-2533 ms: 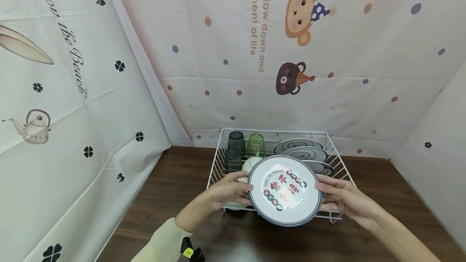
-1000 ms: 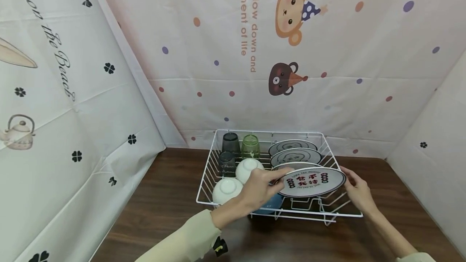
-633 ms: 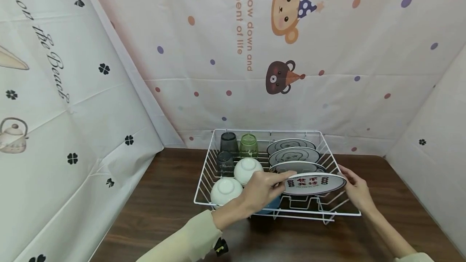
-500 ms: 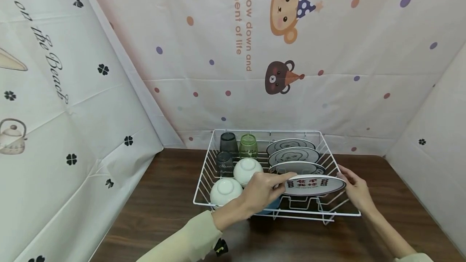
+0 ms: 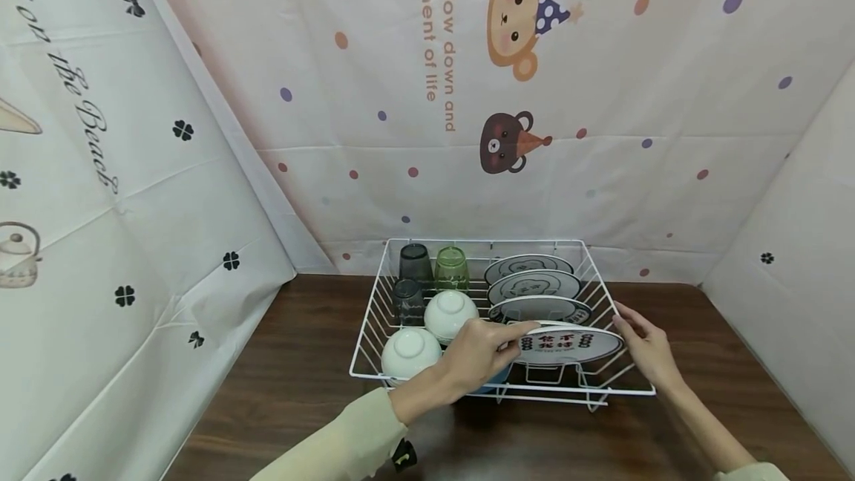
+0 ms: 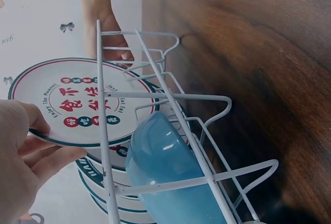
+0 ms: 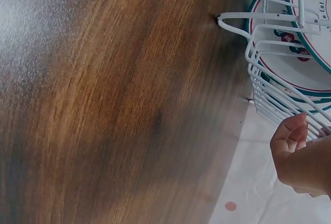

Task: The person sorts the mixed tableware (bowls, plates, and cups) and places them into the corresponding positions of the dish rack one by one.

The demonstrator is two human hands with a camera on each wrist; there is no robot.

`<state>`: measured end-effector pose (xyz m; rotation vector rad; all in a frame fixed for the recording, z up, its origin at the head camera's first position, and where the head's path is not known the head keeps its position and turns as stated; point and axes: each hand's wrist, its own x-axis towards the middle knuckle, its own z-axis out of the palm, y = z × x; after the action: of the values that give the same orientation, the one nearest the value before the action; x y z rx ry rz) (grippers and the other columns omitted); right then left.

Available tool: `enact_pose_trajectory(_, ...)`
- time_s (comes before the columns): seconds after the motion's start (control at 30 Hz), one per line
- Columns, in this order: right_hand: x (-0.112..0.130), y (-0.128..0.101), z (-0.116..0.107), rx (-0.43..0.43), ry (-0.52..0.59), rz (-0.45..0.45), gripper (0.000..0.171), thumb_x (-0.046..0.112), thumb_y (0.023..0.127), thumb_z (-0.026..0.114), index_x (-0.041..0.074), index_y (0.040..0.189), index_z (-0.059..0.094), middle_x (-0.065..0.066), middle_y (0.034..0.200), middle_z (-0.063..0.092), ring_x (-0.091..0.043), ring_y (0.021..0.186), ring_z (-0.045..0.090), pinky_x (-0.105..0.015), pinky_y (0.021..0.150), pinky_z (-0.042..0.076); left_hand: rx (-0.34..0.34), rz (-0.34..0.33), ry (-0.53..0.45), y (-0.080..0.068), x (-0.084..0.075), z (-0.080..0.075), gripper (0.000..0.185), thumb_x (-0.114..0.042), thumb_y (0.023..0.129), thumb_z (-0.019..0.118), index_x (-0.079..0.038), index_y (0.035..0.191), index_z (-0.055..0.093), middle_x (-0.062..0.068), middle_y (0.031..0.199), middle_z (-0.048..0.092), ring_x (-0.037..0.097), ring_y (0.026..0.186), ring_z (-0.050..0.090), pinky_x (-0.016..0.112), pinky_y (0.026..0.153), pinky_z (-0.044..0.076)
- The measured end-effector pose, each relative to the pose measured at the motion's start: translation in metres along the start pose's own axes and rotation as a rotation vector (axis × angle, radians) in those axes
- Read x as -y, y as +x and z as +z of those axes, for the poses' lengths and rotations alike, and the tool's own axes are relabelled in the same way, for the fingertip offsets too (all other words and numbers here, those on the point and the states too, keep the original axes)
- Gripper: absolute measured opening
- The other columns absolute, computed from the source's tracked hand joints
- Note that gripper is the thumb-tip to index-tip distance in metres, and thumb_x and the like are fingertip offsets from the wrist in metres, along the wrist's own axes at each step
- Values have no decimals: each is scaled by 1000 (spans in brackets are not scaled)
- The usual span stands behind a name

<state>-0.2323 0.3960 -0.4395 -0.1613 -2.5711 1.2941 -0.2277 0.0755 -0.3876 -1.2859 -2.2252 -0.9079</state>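
Holding round white plate with red lettering [image 5: 566,344] by opposite rims, left hand [image 5: 476,353] pinching, right hand [image 5: 645,352] gripping, upright in white wire dish rack [image 5: 374,332], frontmost slot, beside blue cup [image 6: 165,172].

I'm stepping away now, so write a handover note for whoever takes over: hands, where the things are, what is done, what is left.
Left hand: pinches the left rim of the printed plate.
Right hand: fingers at the plate's right rim, grip not clearly visible.
Plate: tilted, lowered into the front slot of the white wire rack, ahead of three racked plates.
Also racked: two white bowls, a blue cup, tumblers.
Done: plate in the rack.
Left: seat it, let go.
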Motion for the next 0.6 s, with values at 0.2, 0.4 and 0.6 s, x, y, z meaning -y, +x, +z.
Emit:
enact_pose_trajectory(0.2, 0, 0, 0, 38, 27, 76, 52, 34, 107, 52, 1, 148, 52, 25, 84, 57, 11, 80, 47, -14, 70, 39, 21, 1, 3, 0, 2, 4, 42, 2, 93, 66, -14, 132, 70, -3, 68, 70, -5, 51, 25, 5, 53, 23)
enact_pose_trajectory(0.4, 0, -1, -1, 91, 79, 138, 60, 42, 107, 48, 4, 153, 45, 34, 83, 53, 11, 81, 50, -19, 71, 45, 34, 3, 37, 1, 1, 7, 43, 1, 91, 69, -14, 131, 71, -1, 81, 77, -8, 51, 22, 4, 51, 24)
enact_pose_trajectory(0.6, 0, -1, -3, 118, 97, 175, 65, 51, 105, 48, 9, 155, 44, 41, 106, 54, 21, 95, 40, -12, 82, 37, 88, -4, 64, 3, -1, 8, 45, -1, 93, 68, -16, 135, 68, -4, 78, 76, -7, 49, 16, 5, 49, 19)
